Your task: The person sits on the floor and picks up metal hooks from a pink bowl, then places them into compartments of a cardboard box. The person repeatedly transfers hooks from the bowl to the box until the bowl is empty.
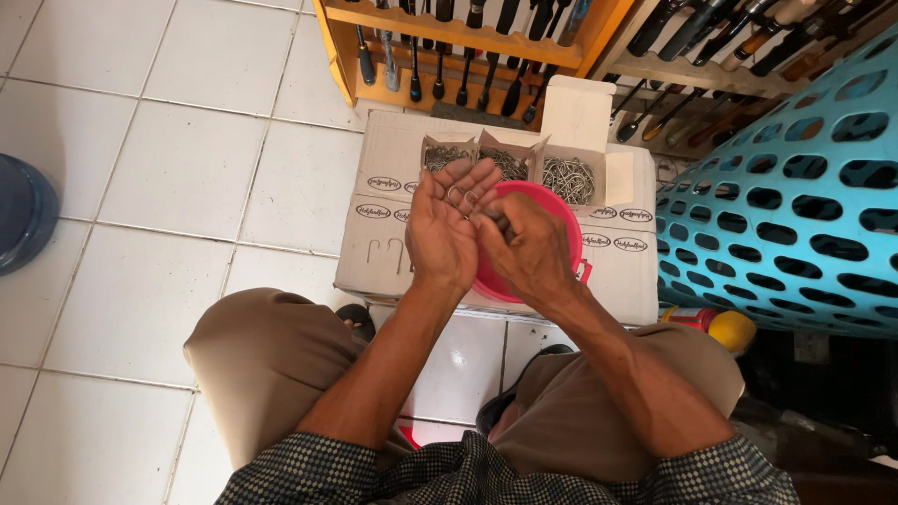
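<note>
My left hand (pixel 447 229) is cupped palm-up over a cardboard box (pixel 374 238), with a few small metal hooks (pixel 462 194) lying in its palm. My right hand (pixel 528 248) is beside it, fingertips pinched together at the left palm, over a pink plastic bowl (pixel 559 201). What the right fingers pinch is too small to tell. Behind the hands, three small open boxes of metal hooks (pixel 568 178) stand on the cardboard box.
A wooden rack (pixel 468 42) of dark-handled tools stands behind the box. A blue plastic laundry-type basket (pixel 795 196) is at the right, with a yellow and red object (pixel 725 327) beneath it. A blue container (pixel 23 210) sits at the left edge on white tiles.
</note>
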